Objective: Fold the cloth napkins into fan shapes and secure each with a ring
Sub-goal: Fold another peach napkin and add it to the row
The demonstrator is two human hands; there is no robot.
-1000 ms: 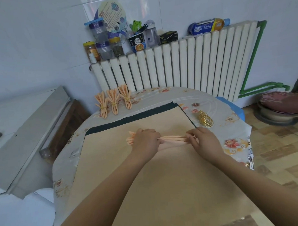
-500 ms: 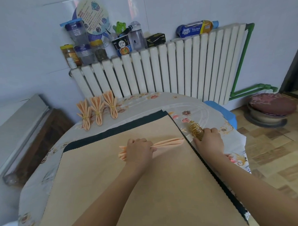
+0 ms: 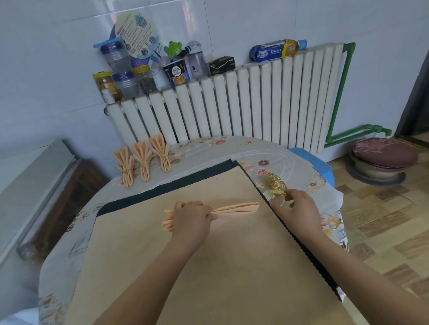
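- Setting: tiled white wall with a white radiator (image 3: 231, 105); jars, bottles and packets stand along its top.
- Surface: round table (image 3: 303, 164) under a floral cover, with a tan mat (image 3: 212, 271) over a dark green mat (image 3: 161, 188) whose edge shows along the far and right sides.
- Item 1: pleated peach napkin (image 3: 237, 207), lying flat on the tan mat, long axis running left to right; its left end fans out past the hand, its right end stops just short of the mat's right edge.
- Item 2: left hand (image 3: 191, 219), closed in a fist around the napkin near its left end, pressing it to the mat.
- Item 3: cluster of gold rings (image 3: 276, 184), on the floral cover just beside the mat's right edge.
- Item 4: right hand (image 3: 296, 208), fingertips pinching 1 gold ring at the near end of the cluster.
- Item 5: 3 finished napkin fans (image 3: 143, 160), each bound with a gold ring, in a row at the table's far left, near the radiator.
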